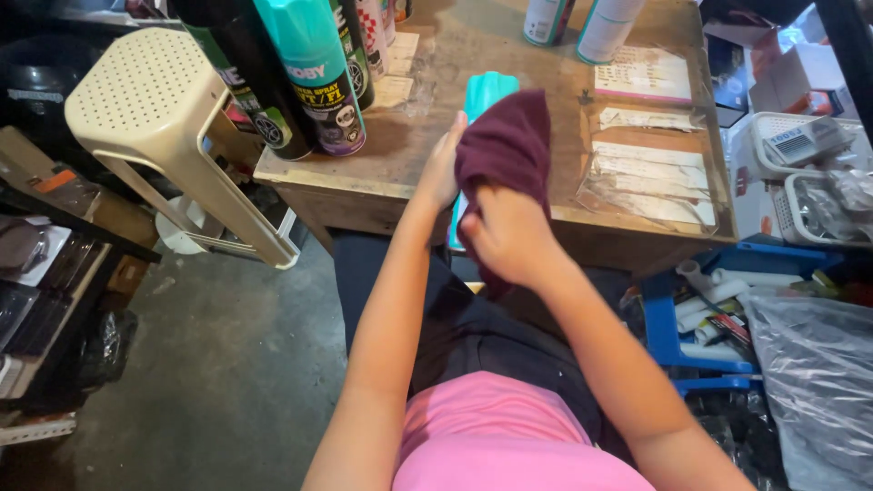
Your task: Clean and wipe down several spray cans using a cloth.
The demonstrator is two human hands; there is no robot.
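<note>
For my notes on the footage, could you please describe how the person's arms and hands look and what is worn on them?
Both arms are bare from above the elbow down, with no sleeves reaching them. The left hand and right hand wear no gloves; no rings, watch or bracelets show. The person wears a pink top.

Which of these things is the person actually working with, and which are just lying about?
In use:
- teal spray can, steadied by the left hand
- maroon cloth, pressed on it by the right hand

Lying about:
- upright spray cans on the wooden table
- cream plastic stool
- paper labels
- white basket
</note>
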